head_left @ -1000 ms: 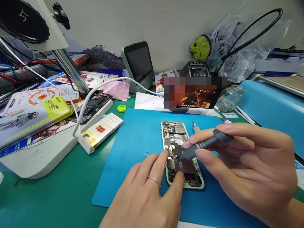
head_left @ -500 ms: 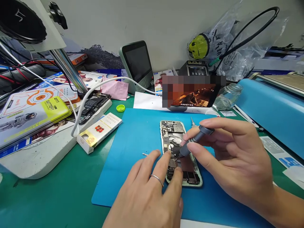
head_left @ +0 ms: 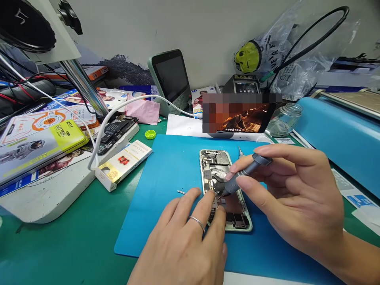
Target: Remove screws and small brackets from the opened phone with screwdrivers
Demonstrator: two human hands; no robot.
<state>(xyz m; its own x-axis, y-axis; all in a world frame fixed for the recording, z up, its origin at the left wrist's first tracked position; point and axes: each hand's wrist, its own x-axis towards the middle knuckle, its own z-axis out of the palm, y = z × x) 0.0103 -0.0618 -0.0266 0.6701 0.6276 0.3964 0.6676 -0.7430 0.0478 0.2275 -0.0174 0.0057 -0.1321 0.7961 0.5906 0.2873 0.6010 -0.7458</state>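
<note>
An opened smartphone (head_left: 219, 162) lies on the blue mat with its inner boards, screws and metal plates exposed. My right hand (head_left: 299, 194) pinches a grey precision screwdriver (head_left: 239, 179) between thumb and fingers. The driver leans over the phone, and its thin tip points down at the lower left part of the board. My left hand (head_left: 184, 237), with a ring on one finger, rests with fingers spread. Its fingertips touch the phone's lower left part, close to the driver tip, and cover some of the board. Whether the tip sits in a screw I cannot tell.
A small metal part (head_left: 181, 192) lies on the blue mat (head_left: 166, 166), left of the phone. Behind the phone is another pointed tool (head_left: 240, 150). A cigarette box (head_left: 124, 164) and green cap (head_left: 150, 134) are left. A propped screen (head_left: 240, 118) and glass jar (head_left: 285, 118) stand behind.
My right hand and the screwdriver have shifted slightly, with the driver leaning more. The left fingertips have moved a little over the phone, covering more of its lower left part.
</note>
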